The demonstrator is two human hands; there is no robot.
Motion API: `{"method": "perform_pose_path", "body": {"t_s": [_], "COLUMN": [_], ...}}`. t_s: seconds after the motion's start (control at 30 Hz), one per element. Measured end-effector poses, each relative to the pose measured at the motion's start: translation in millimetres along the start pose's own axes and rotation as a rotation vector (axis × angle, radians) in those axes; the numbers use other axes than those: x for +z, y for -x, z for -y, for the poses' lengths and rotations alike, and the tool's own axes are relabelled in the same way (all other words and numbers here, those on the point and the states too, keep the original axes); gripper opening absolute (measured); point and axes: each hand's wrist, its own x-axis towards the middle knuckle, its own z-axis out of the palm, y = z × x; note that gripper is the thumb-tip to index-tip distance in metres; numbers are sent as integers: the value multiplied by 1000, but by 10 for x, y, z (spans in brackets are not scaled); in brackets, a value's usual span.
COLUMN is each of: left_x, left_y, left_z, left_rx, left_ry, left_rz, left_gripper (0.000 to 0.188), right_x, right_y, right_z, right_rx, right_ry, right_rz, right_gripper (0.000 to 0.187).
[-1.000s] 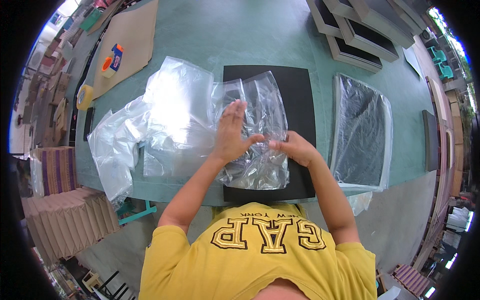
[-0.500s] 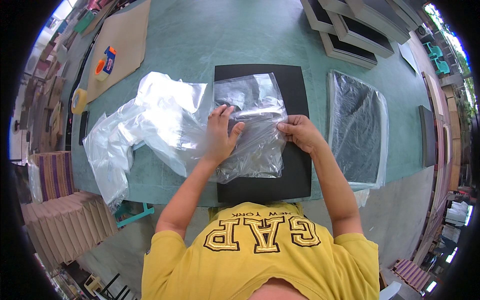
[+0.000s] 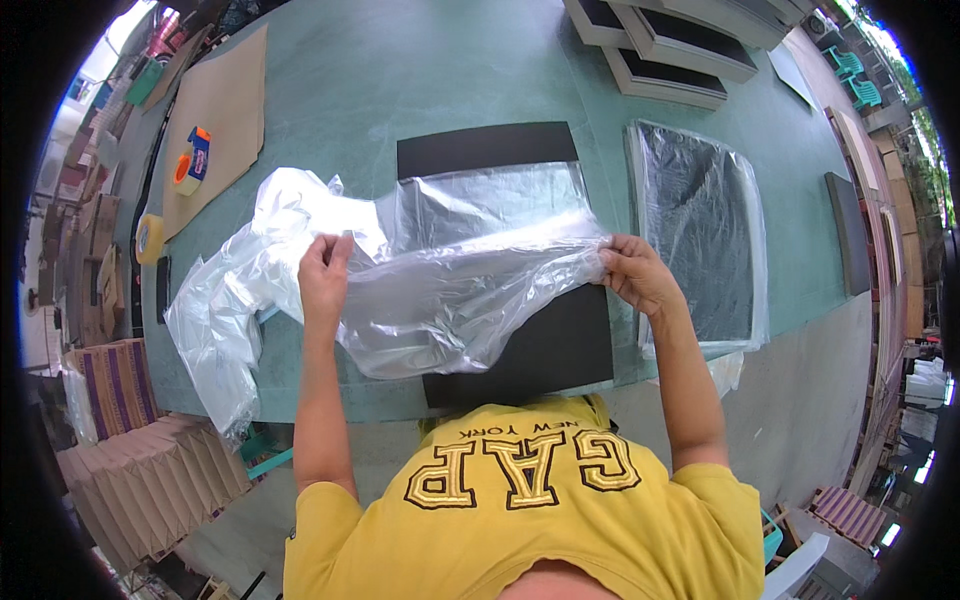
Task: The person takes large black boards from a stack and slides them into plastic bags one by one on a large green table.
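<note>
A clear plastic bag (image 3: 440, 300) is stretched sideways between my two hands, over a black sheet (image 3: 545, 345) that lies on the green table. My left hand (image 3: 325, 270) is closed on the bag's left side, next to a heap of crumpled clear plastic (image 3: 265, 240). At the bag's right edge, my right hand (image 3: 640, 272) pinches the film between thumb and fingers. The bag's far part lies over the black sheet, while its near edge sags. The black sheet's far and near ends show beyond the plastic.
A stack of flat clear plastic bags (image 3: 700, 235) lies to the right. Black-topped boxes (image 3: 670, 55) are piled at the far right. On the left are brown cardboard (image 3: 220, 120), a tape dispenser (image 3: 192, 160) and a tape roll (image 3: 150, 238). Folded cartons (image 3: 150, 470) stand beside the table.
My left hand has moved left from lying spread on the bag and now grips it. My right hand keeps its pinch, slightly further right. The bag is pulled wider, its near edge lifted and bunched.
</note>
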Motion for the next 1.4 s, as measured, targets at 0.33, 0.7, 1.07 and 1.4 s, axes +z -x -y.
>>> {"method": "perform_pose_path", "body": {"t_s": [0.33, 0.7, 1.07, 1.4], "left_x": [626, 446, -201, 377], "left_y": [317, 368, -241, 701], "left_z": [-712, -1100, -414, -1487], "left_rx": [373, 298, 135, 417], "left_ry": [180, 486, -47, 307], "left_rz": [480, 194, -50, 691], "left_gripper": [9, 7, 18, 28], "right_x": [419, 496, 600, 1276], "right_y": [-144, -40, 96, 342], "right_z": [-54, -66, 98, 866], "right_rx": [-48, -83, -223, -871], "right_ry": [-65, 195, -156, 530], "right_rz": [181, 87, 79, 72], "right_gripper": [19, 26, 26, 29]}}
